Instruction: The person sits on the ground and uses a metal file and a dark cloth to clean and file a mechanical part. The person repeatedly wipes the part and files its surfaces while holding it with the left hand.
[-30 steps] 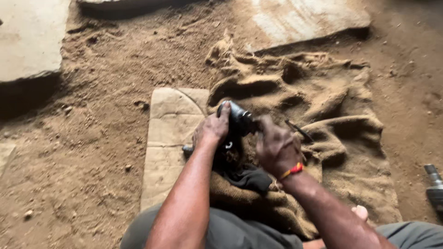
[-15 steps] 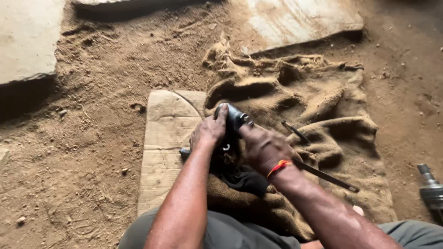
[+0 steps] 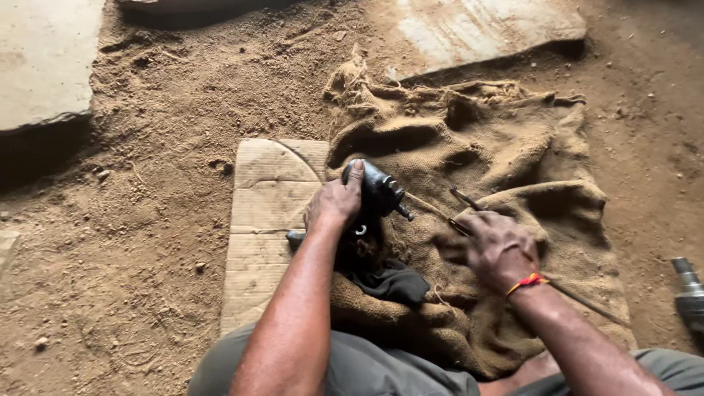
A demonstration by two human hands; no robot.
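Observation:
My left hand [image 3: 335,206] grips a dark, greasy metal part [image 3: 378,189] with a short shaft sticking out to the right, holding it upright on a burlap sack [image 3: 506,154]. My right hand [image 3: 495,247] rests lower right on the sack, its fingers closed around a thin metal rod [image 3: 587,301] that runs under the palm. A second thin dark tool [image 3: 463,196] lies just above that hand. A red and yellow thread circles my right wrist. A black cloth [image 3: 392,282] lies under the part.
A piece of cardboard [image 3: 264,220] lies left of the sack on the dirt floor [image 3: 132,242]. Stone slabs sit at the upper left [image 3: 40,59] and at the top [image 3: 484,29]. A grey metal cylinder [image 3: 689,293] lies at the right edge.
My right hand has come off the dark part and moved right and down onto the sack, over the thin rod. My left hand stays on the part.

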